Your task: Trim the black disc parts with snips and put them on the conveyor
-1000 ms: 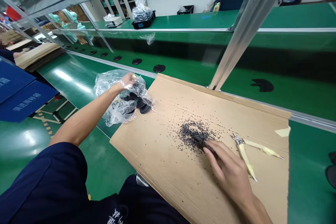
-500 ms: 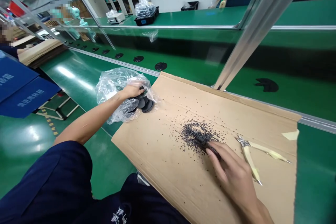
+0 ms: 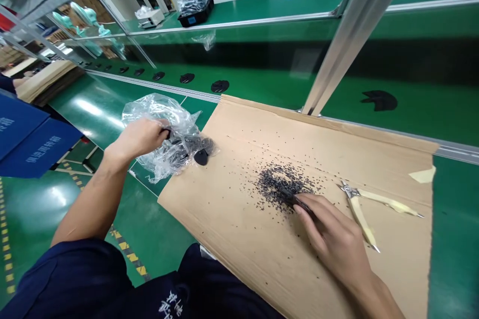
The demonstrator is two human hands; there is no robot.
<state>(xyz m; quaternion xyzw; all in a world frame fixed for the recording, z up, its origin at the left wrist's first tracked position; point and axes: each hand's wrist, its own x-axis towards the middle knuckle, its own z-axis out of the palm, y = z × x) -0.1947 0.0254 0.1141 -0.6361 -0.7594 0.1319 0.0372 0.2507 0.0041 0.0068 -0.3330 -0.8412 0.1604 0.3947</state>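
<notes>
My left hand (image 3: 144, 137) is closed at a clear plastic bag (image 3: 153, 107). Something dark shows at its fingertips, but I cannot make out what it is. Flat black rounded pieces lie inside the bag, and one black piece (image 3: 201, 157) shows at its mouth on the cardboard sheet (image 3: 232, 224). Over the cardboard, my right hand (image 3: 335, 234) grips a dark, elongated thing (image 3: 305, 208), its kind partly hidden by the fingers. Its tip reaches into a scattered heap of small black bits (image 3: 273, 184). Right of that hand lie nippers (image 3: 359, 204) with pale yellow handles, jaws spread.
A slanting metal post (image 3: 337, 55) rises behind the cardboard. Beyond the metal rail, a row of flat black pieces (image 3: 220, 86) and another black piece (image 3: 379, 100) lie on a green surface. Blue boxes (image 3: 37, 144) stand at the left, near another person's arm.
My left hand has drawn back to the left from the black pieces, and the bag has shifted and crumpled over them. My right hand stays at the heap. The view has shifted slightly.
</notes>
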